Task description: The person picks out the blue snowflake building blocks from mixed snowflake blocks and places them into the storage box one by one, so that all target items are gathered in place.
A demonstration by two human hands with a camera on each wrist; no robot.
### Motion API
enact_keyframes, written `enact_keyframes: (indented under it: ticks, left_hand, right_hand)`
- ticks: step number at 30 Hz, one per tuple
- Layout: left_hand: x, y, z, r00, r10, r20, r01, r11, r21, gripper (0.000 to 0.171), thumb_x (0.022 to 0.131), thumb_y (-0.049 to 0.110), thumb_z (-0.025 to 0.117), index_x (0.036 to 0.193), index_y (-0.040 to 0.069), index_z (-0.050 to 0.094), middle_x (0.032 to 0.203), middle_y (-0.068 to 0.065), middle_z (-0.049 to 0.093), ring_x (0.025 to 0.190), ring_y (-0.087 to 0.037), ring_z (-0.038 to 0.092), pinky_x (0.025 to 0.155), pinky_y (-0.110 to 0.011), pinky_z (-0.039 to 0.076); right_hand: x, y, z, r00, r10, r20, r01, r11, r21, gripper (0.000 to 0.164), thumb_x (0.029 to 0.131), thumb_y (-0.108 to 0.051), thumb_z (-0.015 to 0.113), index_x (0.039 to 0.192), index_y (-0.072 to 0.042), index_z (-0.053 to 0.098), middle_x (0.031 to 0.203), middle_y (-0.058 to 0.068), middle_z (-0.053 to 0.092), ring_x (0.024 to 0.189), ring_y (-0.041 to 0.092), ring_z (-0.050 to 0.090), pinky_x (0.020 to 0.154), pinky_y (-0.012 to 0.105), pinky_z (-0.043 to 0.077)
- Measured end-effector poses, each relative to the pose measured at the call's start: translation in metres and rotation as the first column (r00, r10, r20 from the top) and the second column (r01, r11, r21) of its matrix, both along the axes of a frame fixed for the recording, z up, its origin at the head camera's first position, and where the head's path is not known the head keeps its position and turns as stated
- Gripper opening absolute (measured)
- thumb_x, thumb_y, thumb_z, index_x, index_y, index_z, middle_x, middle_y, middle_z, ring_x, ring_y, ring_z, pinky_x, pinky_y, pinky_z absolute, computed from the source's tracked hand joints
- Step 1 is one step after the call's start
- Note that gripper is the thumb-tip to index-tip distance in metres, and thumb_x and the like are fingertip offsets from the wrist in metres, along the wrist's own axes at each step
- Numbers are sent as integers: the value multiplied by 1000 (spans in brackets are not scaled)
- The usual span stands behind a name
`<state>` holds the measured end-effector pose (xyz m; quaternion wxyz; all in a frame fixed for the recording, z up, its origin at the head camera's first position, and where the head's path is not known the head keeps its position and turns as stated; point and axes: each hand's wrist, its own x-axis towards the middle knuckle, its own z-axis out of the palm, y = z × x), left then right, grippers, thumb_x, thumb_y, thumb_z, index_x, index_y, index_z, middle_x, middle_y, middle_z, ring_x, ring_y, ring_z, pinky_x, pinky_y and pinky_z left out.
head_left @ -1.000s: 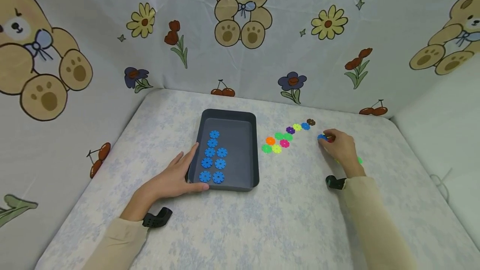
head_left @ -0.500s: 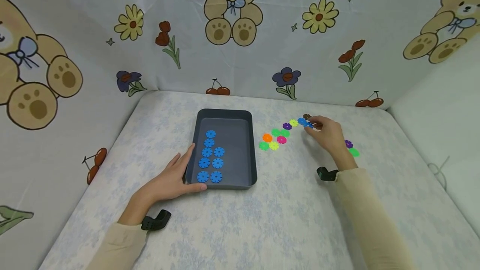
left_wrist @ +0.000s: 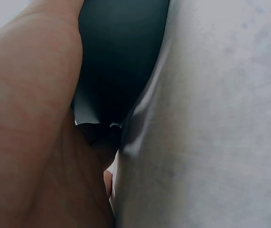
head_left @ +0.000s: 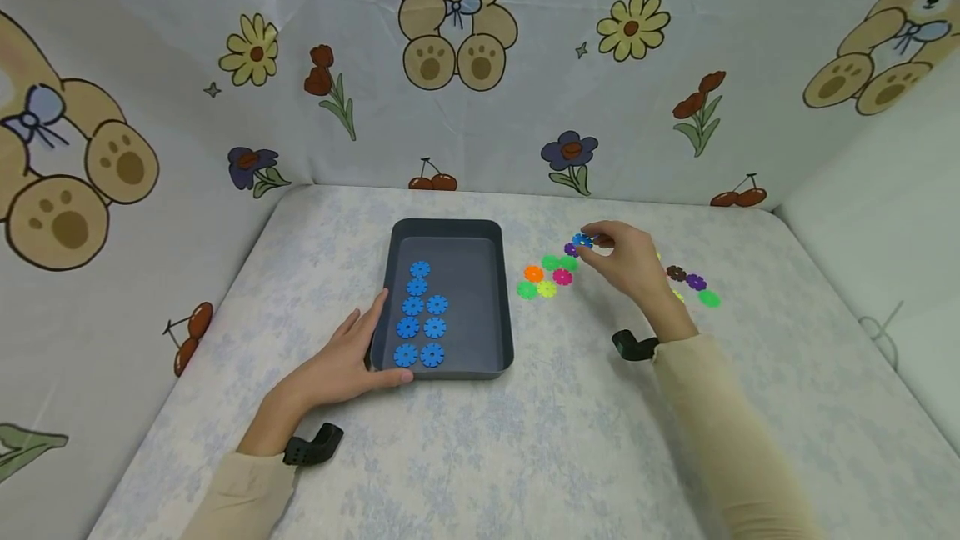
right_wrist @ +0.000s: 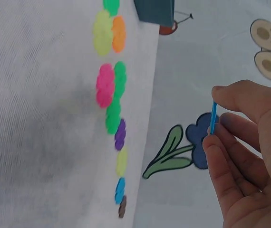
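My right hand (head_left: 632, 265) pinches a blue notched plastic disc (head_left: 581, 240) between thumb and fingers, above the line of coloured discs. In the right wrist view that disc (right_wrist: 214, 118) appears edge-on. My left hand (head_left: 337, 359) lies against the near left corner of a dark grey tray (head_left: 480, 307), fingers extended along its left side and thumb at the front rim. Several blue discs (head_left: 412, 306) lie flat in the tray's left half. The left wrist view is mostly filled by the hand and the tray's dark wall (left_wrist: 121, 57).
Right of the tray lie several discs, among them an orange disc (head_left: 533, 273) and a pink disc (head_left: 562, 277). A blue disc (right_wrist: 120, 191) and a brown disc (right_wrist: 122, 207) continue that row. Farther right, a green disc (head_left: 708, 298) ends another group, partly hidden by my right hand.
My right hand has travelled left and away from me with the blue disc, from the right group over the row nearer the tray. My left hand stays at the tray.
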<state>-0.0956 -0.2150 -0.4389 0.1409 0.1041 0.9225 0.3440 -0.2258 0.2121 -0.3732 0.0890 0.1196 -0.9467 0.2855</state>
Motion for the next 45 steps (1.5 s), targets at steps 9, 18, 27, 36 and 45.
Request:
enact_keyframes:
  ticks: [9,18,27,36,45]
  left_hand:
    - [1,-1,0,1000,8,5,-8,1000,-1,129,79,73,76,164,38,-15,174,-12,3,157,-48,-5,113,-82,16]
    - [1,-1,-1,1000,3,-7,-3,1000,4,129,79,73,76,164,37,-14,174,-12,4,157,-49,-5,113,-82,16]
    - [0,-1,-1,1000,-2,-10,2,1000,-1,129,79,72,76,165,35,-14,174,-12,4,157,-49,-4,114,-81,16]
    - [0,-1,0,1000,0,-9,0,1000,-3,130,79,72,76,165,35,-14,174,-12,5,157,-49,-4,114,-80,15]
    - [0,0,0,1000,-5,-12,5,1000,3,130,79,72,76,165,35,-13,174,-12,5,157,-49,-5,115,-80,14]
  right_hand:
    - [0,-29,14,998,68,7,-68,998,-10,36,96,-20,76,126,-2,70,123,18,70,111,37,68,96,51,58]
    - [-2,-49,16,991,126,-46,-128,991,-32,34,94,-17,78,123,-1,72,121,19,72,107,36,71,92,50,59]
    - [0,-66,19,982,176,-65,-179,982,-57,34,93,-17,80,122,-2,73,121,16,72,106,34,71,95,49,58]
    - [0,-89,18,979,198,-44,-200,978,-60,33,93,-18,79,123,-4,74,122,14,72,106,31,70,94,44,58]
    - [1,-108,11,974,226,-27,-227,972,-64,33,94,-19,78,123,-4,74,123,13,72,106,30,71,94,42,59]
